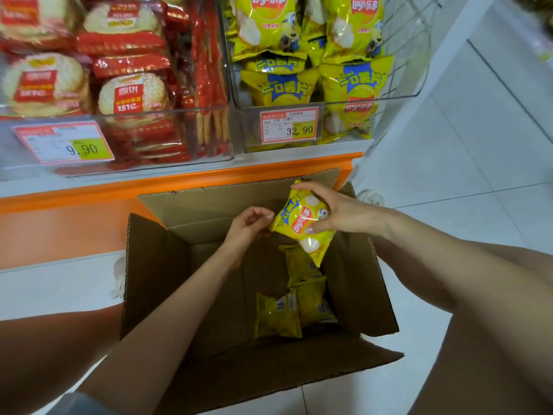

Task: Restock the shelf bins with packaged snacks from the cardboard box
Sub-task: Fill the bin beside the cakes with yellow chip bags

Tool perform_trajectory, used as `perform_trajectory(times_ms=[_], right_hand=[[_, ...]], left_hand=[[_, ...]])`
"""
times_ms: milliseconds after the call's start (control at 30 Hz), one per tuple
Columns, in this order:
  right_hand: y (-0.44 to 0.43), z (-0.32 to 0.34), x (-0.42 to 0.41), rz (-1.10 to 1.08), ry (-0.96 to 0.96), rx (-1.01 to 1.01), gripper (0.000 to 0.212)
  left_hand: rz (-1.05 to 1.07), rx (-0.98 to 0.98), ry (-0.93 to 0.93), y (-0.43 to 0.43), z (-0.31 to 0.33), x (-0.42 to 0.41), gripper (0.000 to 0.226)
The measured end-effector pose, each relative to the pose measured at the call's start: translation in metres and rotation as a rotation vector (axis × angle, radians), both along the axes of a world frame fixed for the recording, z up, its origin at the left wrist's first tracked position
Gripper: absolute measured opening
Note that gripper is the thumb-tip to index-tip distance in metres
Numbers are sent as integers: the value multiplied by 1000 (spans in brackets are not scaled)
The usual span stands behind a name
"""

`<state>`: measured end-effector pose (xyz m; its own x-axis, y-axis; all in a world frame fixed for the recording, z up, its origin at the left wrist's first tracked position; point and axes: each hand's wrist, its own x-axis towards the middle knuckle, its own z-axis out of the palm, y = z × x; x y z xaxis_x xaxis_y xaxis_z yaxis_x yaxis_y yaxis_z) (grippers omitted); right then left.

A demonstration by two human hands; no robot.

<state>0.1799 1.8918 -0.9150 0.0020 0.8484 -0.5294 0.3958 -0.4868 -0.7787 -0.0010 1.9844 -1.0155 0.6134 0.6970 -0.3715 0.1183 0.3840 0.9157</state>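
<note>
An open cardboard box (155, 265) stands on the floor below the shelf. Over it, my right hand (338, 211) grips a small yellow chip packet (302, 226) from above, fingers curled round its top and side. My left hand (248, 226) touches the packet's left edge with bent fingers; whether it pinches the edge I cannot tell. A few more yellow packets (278, 316) lie at the bottom of the box. Straight above, a clear shelf bin (248, 127) holds matching yellow chip packets (350, 97) behind a 32.90 price tag.
To the left, another clear bin (125, 121) is packed with red-and-white rice cracker packs. An orange shelf base (89, 211) runs behind the box. White tiled floor (478, 145) extends to the right. My bare knees frame the box on both sides.
</note>
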Motion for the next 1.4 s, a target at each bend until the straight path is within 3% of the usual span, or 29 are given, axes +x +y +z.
perform_trajectory(times_ms=[133, 267, 400, 600, 700, 867, 1000, 1133, 1267, 1400], right_hand=[[-4, -1, 6, 53, -110, -57, 66], [-7, -2, 9, 79, -136, -106, 67], [-5, -6, 8, 122, -162, -148, 67], [4, -8, 7, 162, -204, -159, 69], [6, -8, 9, 170, -226, -148, 68], [3, -8, 8, 206, -285, -150, 69], [-1, -8, 9, 212, -335, -146, 68], [-1, -8, 7, 212, -379, -141, 68], [4, -5, 4, 214, -382, -133, 68], [8, -5, 0, 217, -377, -132, 68]], left_hand=[[-35, -178, 218, -10, -36, -5, 13], [-407, -13, 561, -36, -87, -18, 23], [-724, -10, 666, -59, -126, -32, 47], [-1110, 300, 913, -65, -157, -37, 72], [-1223, 328, 939, -64, -156, -36, 74], [-1101, 251, 844, -65, -144, -38, 53], [-864, 499, 827, -47, -114, -34, 55], [-735, 591, 845, -32, -101, -38, 50], [-813, 491, 867, -35, -113, -56, 45], [-541, 230, 843, -41, -119, -70, 47]])
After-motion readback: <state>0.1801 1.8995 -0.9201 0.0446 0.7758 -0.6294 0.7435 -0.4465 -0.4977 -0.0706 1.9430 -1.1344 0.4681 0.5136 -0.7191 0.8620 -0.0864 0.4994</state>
